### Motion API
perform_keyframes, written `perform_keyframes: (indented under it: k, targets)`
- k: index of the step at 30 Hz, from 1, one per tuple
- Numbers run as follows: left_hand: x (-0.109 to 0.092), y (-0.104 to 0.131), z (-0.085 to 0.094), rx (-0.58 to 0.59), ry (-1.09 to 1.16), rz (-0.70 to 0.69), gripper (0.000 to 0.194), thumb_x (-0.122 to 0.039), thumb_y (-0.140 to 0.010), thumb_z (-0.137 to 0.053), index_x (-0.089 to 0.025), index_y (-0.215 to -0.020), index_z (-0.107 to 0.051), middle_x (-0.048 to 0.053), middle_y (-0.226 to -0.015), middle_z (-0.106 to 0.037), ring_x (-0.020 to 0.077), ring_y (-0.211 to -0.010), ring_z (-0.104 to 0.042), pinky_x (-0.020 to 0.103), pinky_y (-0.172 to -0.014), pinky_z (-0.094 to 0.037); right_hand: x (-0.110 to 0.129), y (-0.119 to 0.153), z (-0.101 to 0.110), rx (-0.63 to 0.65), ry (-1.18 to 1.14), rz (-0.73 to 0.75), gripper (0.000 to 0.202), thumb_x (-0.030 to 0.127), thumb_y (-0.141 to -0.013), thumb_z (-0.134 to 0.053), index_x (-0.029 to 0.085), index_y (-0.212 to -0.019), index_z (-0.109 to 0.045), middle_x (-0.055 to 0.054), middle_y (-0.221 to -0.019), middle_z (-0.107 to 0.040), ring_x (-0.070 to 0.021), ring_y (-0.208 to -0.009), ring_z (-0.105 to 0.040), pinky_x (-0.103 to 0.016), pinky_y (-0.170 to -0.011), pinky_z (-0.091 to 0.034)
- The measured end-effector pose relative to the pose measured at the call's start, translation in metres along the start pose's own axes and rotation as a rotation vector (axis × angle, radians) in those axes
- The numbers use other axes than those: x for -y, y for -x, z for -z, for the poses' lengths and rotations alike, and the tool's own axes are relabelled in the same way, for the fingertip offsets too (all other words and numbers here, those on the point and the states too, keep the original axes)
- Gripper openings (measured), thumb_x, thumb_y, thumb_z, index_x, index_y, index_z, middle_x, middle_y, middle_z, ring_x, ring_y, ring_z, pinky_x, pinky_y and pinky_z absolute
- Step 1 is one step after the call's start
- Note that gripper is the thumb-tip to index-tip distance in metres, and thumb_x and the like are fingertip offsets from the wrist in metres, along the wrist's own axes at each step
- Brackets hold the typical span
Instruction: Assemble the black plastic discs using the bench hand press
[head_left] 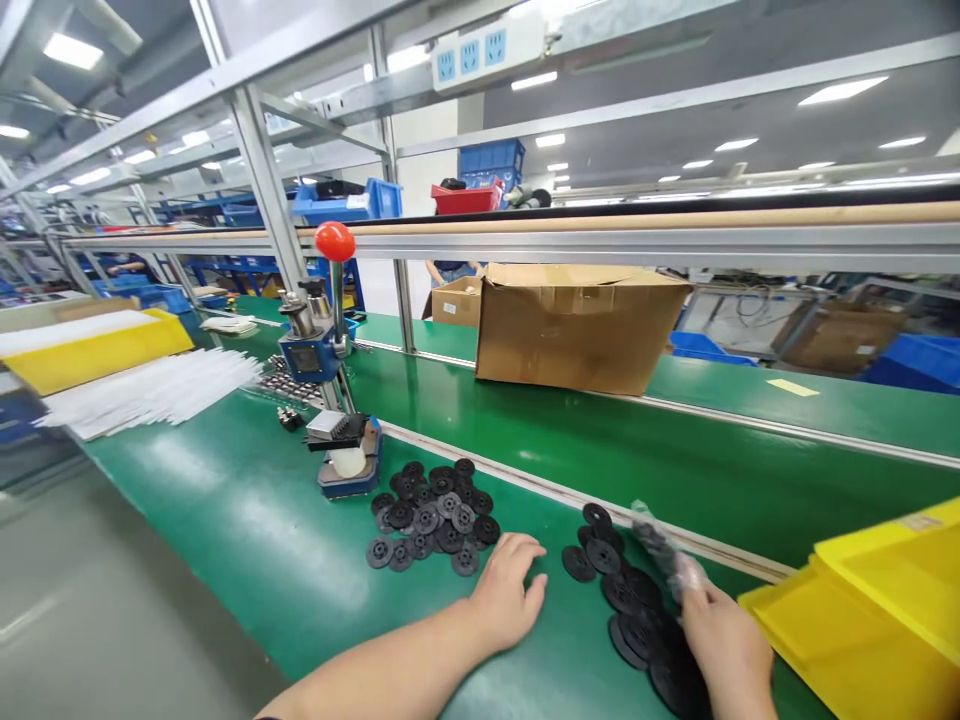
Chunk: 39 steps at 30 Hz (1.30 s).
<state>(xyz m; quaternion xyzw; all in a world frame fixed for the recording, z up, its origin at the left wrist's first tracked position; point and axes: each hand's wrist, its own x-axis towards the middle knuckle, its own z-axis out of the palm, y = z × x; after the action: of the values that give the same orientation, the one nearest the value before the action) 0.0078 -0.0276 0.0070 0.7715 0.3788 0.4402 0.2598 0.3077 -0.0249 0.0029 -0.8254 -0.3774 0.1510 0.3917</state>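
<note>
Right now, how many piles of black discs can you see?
2. The left pile is between the press and the left hand; the right pile is next to the right hand. Any pile behind the big box would be hidden.

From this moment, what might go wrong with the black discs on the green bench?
The left pile of discs and the right pile of discs both lie loose, so they might get mixed. The plastic bag in the right hand is close beside the right pile and could sweep some discs away. The left hand, near the left pile, might nudge some too.
</note>
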Motion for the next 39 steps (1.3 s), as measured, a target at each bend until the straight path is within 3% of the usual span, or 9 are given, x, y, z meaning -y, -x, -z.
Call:
perform_keyframes:
  k: [8, 12, 15, 18, 21, 25, 28, 33, 39]
  targets:
    - [0.005, 0.004, 0.001, 0.001, 0.084, 0.035, 0.031, -0.017, -0.087, -0.049, -0.019, -0.117, -0.057, 0.013, -0.119, -0.057, 0.0224, -0.105, -0.056, 0.04, -0.094, -0.048, 0.008, 0.022, 0.006, 0.213, -0.88, -0.128, 0.06, 0.074, -0.062, -0.071, 0.016, -0.067, -0.055, 0.003, -0.052, -0.042, -0.008, -0.047, -0.034, -0.018, -0.037, -0.021]
    - [0.0, 0.001, -0.006, -0.001, 0.195, 0.1, 0.029, -0.029, -0.089, -0.051, -0.019, -0.115, -0.059, 0.014, -0.117, -0.057, 0.0201, -0.093, -0.058, 0.038, -0.086, -0.05, 0.017, 0.029, 0.009, 0.315, -0.914, -0.062, 0.054, 0.06, -0.059, -0.082, 0.016, -0.067, -0.052, 0.006, -0.055, -0.037, -0.0058, -0.048, -0.031, -0.015, -0.038, -0.019]
    - [-0.007, -0.009, -0.02, -0.009, 0.507, 0.381, 0.047, -0.053, -0.085, -0.054, -0.017, -0.116, -0.053, 0.017, -0.117, -0.056, 0.0196, -0.08, -0.063, 0.038, -0.074, -0.053, 0.027, 0.041, 0.007, 0.414, -0.881, -0.046, 0.052, 0.059, -0.066, -0.078, 0.014, -0.086, -0.062, 0.005, -0.054, -0.039, -0.0059, -0.047, -0.03, -0.016, -0.039, -0.019]
    - [-0.016, -0.016, -0.037, 0.142, 1.035, 0.696, 0.069, -0.075, -0.077, -0.047, -0.019, -0.117, -0.043, 0.017, -0.115, -0.057, 0.0211, -0.069, -0.069, 0.039, -0.065, -0.054, 0.038, 0.06, -0.001, 0.531, -0.838, -0.004, 0.061, 0.059, -0.069, -0.074, 0.013, -0.109, -0.063, 0.007, -0.05, -0.038, -0.0054, -0.045, -0.026, -0.016, -0.04, -0.017]
    - [-0.021, -0.014, -0.045, 0.32, 1.27, 0.765, 0.068, -0.075, -0.074, -0.052, -0.019, -0.11, -0.042, 0.012, -0.096, -0.063, 0.023, -0.066, -0.07, 0.036, -0.062, -0.053, 0.047, 0.079, -0.015, 0.627, -0.74, 0.045, 0.067, 0.059, -0.069, -0.074, 0.012, -0.115, -0.063, 0.006, -0.048, -0.043, -0.0054, -0.041, -0.027, -0.017, -0.039, -0.02]
    - [-0.015, -0.006, -0.04, 0.192, 0.974, 0.698, 0.058, -0.058, -0.066, -0.074, -0.017, -0.102, -0.052, 0.002, -0.079, -0.061, 0.008, -0.046, -0.052, 0.022, -0.047, -0.042, 0.053, 0.092, -0.025, 0.628, -0.618, 0.222, 0.048, 0.049, -0.066, -0.076, 0.013, -0.099, -0.071, -0.005, -0.07, -0.063, -0.0174, -0.061, -0.057, -0.028, -0.058, -0.048]
    - [-0.009, -0.004, -0.033, 0.059, 0.733, 0.538, 0.052, -0.05, -0.064, -0.079, -0.016, -0.098, -0.061, 0.002, -0.081, -0.062, 0.0063, -0.051, -0.048, 0.021, -0.049, -0.041, 0.056, 0.097, -0.021, 0.481, -0.417, 0.403, 0.032, 0.043, -0.075, -0.067, 0.018, -0.094, -0.074, -0.008, -0.08, -0.066, -0.0227, -0.074, -0.062, -0.033, -0.069, -0.051]
    - [-0.007, -0.005, -0.027, 0.158, 0.717, 0.576, 0.06, -0.066, -0.075, -0.06, -0.012, -0.102, -0.062, -0.003, -0.061, -0.051, 0.0053, -0.038, -0.036, 0.021, -0.038, -0.034, 0.064, 0.103, -0.015, 0.411, -0.321, 0.597, 0.021, 0.034, -0.08, -0.06, 0.024, -0.088, -0.077, -0.009, -0.097, -0.068, -0.0246, -0.092, -0.064, -0.033, -0.083, -0.051]
    - [-0.013, -0.007, -0.022, 0.243, 0.862, 0.633, 0.056, -0.067, -0.073, -0.06, -0.016, -0.095, -0.061, 0.0, -0.074, -0.053, 0.0108, -0.052, -0.052, 0.024, -0.041, -0.047, 0.074, 0.112, -0.014, 0.439, -0.353, 0.61, 0.016, 0.028, -0.073, -0.065, 0.025, -0.085, -0.077, -0.008, -0.094, -0.07, -0.023, -0.078, -0.066, -0.028, -0.067, -0.054]
